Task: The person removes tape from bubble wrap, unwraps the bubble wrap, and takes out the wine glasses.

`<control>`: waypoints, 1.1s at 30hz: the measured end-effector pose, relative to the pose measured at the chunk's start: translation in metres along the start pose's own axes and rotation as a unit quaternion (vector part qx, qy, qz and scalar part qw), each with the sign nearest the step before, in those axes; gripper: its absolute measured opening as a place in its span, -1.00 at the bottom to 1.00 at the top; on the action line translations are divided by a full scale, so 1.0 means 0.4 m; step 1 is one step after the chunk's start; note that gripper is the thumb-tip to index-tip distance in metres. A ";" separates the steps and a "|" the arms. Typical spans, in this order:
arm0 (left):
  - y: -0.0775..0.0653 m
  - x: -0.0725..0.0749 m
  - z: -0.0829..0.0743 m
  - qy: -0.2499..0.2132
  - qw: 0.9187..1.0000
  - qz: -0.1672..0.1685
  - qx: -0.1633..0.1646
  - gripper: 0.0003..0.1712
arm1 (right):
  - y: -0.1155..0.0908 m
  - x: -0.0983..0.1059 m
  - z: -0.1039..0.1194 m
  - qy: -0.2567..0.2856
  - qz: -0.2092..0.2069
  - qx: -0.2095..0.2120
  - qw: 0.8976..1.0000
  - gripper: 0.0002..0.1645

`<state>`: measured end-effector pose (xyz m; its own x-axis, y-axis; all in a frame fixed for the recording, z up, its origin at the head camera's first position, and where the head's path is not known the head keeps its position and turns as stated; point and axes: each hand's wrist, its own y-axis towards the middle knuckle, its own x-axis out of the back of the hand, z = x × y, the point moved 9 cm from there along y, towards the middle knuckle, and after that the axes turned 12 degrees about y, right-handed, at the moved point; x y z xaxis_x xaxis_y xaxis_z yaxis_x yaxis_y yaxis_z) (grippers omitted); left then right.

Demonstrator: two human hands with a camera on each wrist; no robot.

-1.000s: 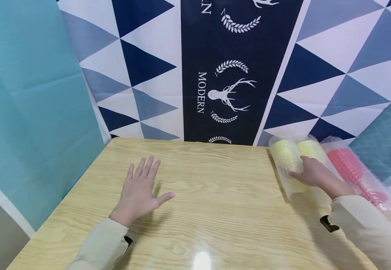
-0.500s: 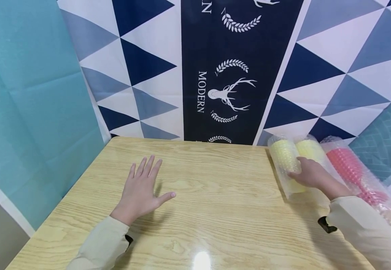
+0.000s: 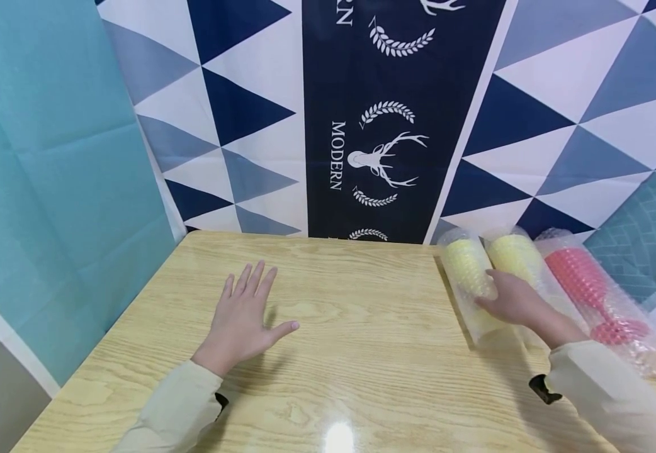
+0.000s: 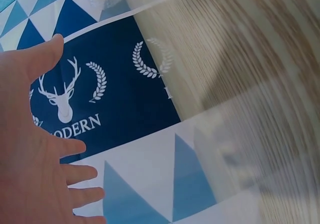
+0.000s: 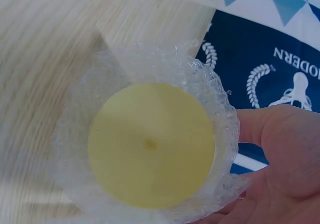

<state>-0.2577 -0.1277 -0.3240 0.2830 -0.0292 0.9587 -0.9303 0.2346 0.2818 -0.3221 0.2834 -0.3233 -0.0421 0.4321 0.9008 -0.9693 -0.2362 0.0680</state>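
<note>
My right hand grips the leftmost of two yellow bubble-wrapped items at the table's back right. Up close in the right wrist view, a flat round yellow base shows through clear bubble wrap, with thumb and fingers curled around its side; some fingers are hidden behind it. The second yellow wrapped item lies just right of it, partly behind my hand. My left hand is spread flat over the left half of the table, fingers straight, thumb out, holding nothing; the left wrist view shows its palm.
A pink bubble-wrapped item, goblet-like in outline, lies furthest right. The wood-grain table meets a patterned cloth backdrop at its far edge. A teal cloth hangs at the left.
My right hand has shifted left with the leftmost yellow wrapped item, widening the gap to the second one. The left hand has drifted slightly right.
</note>
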 end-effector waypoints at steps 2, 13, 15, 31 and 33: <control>0.001 0.002 -0.002 -0.001 1.000 -0.002 0.003 0.13 | -0.005 -0.005 0.011 -0.001 -0.001 0.004 1.000 -0.20; 0.022 0.015 -0.003 -0.011 0.999 -0.017 0.035 0.12 | -0.030 -0.026 0.073 -0.012 -0.020 0.029 0.999 -0.21; 0.026 0.019 -0.005 -0.023 0.999 -0.018 0.036 0.12 | -0.033 -0.031 0.080 -0.004 -0.018 0.027 0.999 -0.20; 0.080 0.006 -0.023 -0.146 0.987 0.040 0.060 0.11 | -0.044 -0.050 0.107 0.032 -0.015 -0.019 0.999 -0.18; 0.087 0.001 -0.027 -0.164 0.983 0.052 0.068 0.11 | -0.045 -0.053 0.111 0.034 -0.013 -0.021 0.999 -0.18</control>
<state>-0.2872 -0.1091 -0.3142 0.1146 -0.3280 0.9377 -0.9792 0.1217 0.1622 -0.2930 0.2399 -0.3245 -0.0316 0.4967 0.8674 -0.9796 -0.1879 0.0718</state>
